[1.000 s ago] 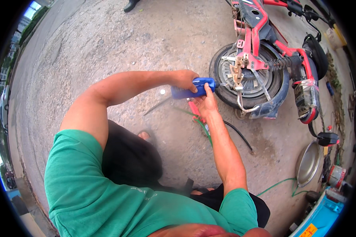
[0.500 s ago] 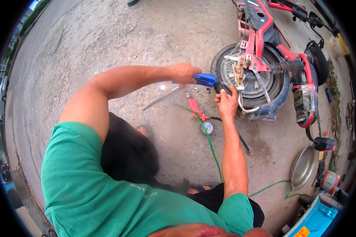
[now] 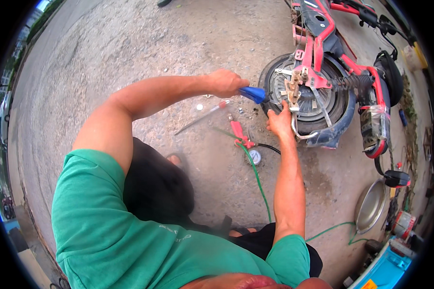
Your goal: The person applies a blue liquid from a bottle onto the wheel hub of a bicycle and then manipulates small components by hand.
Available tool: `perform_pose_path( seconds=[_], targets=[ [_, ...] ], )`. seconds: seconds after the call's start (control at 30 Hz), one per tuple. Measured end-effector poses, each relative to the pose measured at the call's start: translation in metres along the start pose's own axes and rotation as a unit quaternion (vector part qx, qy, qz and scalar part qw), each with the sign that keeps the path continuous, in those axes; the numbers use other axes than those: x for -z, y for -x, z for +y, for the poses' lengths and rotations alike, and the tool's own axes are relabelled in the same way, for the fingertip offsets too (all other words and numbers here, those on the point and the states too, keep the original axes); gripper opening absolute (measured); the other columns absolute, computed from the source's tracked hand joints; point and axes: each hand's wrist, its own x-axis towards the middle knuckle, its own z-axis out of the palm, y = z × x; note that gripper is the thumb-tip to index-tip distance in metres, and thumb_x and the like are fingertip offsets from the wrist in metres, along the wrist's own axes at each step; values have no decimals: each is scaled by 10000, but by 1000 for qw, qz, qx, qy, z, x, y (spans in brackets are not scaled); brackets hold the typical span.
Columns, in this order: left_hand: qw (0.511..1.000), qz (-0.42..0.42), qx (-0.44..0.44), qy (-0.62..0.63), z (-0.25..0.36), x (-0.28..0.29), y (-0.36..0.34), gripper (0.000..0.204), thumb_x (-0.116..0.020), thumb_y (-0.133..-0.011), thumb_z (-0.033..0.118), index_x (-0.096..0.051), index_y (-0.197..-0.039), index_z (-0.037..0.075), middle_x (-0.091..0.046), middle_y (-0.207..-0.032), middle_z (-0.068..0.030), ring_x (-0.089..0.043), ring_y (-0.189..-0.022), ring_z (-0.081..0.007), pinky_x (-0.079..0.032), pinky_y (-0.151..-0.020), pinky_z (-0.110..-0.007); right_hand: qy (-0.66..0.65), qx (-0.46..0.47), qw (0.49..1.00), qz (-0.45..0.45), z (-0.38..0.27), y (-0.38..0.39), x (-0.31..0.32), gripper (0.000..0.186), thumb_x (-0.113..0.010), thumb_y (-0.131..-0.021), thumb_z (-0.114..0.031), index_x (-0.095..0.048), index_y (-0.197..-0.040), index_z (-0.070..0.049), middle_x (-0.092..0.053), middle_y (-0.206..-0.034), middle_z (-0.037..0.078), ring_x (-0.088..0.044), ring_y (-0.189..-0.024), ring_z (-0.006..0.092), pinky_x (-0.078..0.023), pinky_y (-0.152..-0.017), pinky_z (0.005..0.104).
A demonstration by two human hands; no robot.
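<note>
Rough pavement (image 3: 130, 86) underlies the scene. At upper center, the left hand (image 3: 225, 83) grips a blue, bottle-like tool (image 3: 252, 94), tip facing the tire (image 3: 268, 77); the right hand (image 3: 279, 124), partly open, sits alongside, contact unclear. Upper right, a red scooter (image 3: 354, 64) lies sideways, thus presenting its wheel (image 3: 307, 107) face-up.

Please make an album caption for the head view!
Left hand holds a blue bottle toward the wheel of a sideways red scooter, right hand nearby.
</note>
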Motion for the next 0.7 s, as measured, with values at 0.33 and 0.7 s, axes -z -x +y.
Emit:
perform_pose_path(
  seconds=[0.33,0.7],
  targets=[
    [1000,7,-2,-13,-10,-6,2,210,-598,-905,305,-542,-1000,127,-656,-883,-133,-659,-827,-382,-511,-682,-504,-106,-111,986,-64,-60,29,29,728,-615,-869,-120,-247,-1477,41,-633,-782,149,-610,-521,181,-513,-452,319],
    [966,-187,44,173,-16,-12,3,458,-684,-769,211,-603,-1206,98,-679,-1090,-142,-652,-1004,-288,-499,-871,-411,-88,-105,988,-73,-61,27,28,692,-605,-880,-98,-258,-1459,55,-632,-802,163,-617,-528,188,-515,-457,317]
  ],
)
